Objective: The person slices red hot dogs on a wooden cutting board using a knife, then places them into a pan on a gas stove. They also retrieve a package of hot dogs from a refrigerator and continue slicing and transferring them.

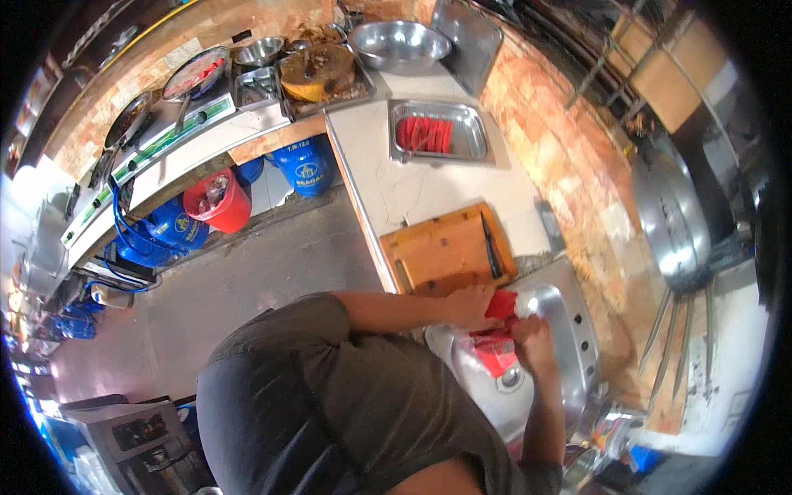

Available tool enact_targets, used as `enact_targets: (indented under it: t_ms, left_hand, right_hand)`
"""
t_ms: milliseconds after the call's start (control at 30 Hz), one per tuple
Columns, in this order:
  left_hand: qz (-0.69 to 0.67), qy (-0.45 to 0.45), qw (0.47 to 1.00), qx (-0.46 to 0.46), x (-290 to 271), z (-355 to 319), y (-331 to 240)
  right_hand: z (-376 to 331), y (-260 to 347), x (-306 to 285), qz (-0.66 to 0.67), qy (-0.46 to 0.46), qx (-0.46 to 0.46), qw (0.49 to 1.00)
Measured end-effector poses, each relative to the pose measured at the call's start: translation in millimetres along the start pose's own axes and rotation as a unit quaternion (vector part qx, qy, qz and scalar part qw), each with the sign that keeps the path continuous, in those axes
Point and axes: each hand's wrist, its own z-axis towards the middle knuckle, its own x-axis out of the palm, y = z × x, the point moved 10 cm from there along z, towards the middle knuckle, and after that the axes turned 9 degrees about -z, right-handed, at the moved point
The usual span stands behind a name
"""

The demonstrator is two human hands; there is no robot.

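Observation:
Over the sink [472,388], both my hands are closed on a red and clear plastic packet [497,337]. My left hand [469,308] grips it from the left, close to the cutting board's near edge. On the other side my right hand [532,340] is curled in a fist against the packet. What is inside the packet cannot be made out. Just beyond my hands lies a wooden cutting board [433,252], with a dark-handled knife [492,247] along its right side. Farther back, a steel tray [471,147] holds several red sausages [426,134].
At the back stand a large steel bowl [400,43] and a round chopping block [318,73]. A stove [157,153] with pans runs along the left, above blue gas cylinders [304,169] and a red bucket [227,216]. A tiled wall [569,177] bounds the counter on the right.

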Motion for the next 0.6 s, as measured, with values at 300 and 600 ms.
enact_targets:
  t_ms: [300, 600]
  left_hand:
    - [0.026, -0.069, 0.99, -0.122, -10.9, 18.9, 38.4]
    - [0.021, -0.019, 0.992, -0.125, -21.1, 15.5, 35.7]
  right_hand:
    - [-61.8, -48.5, 8.1, 0.179, -0.106, 0.204, 0.957]
    - [5.0, 32.4, 3.4, 0.103, -0.049, 0.156, 0.981]
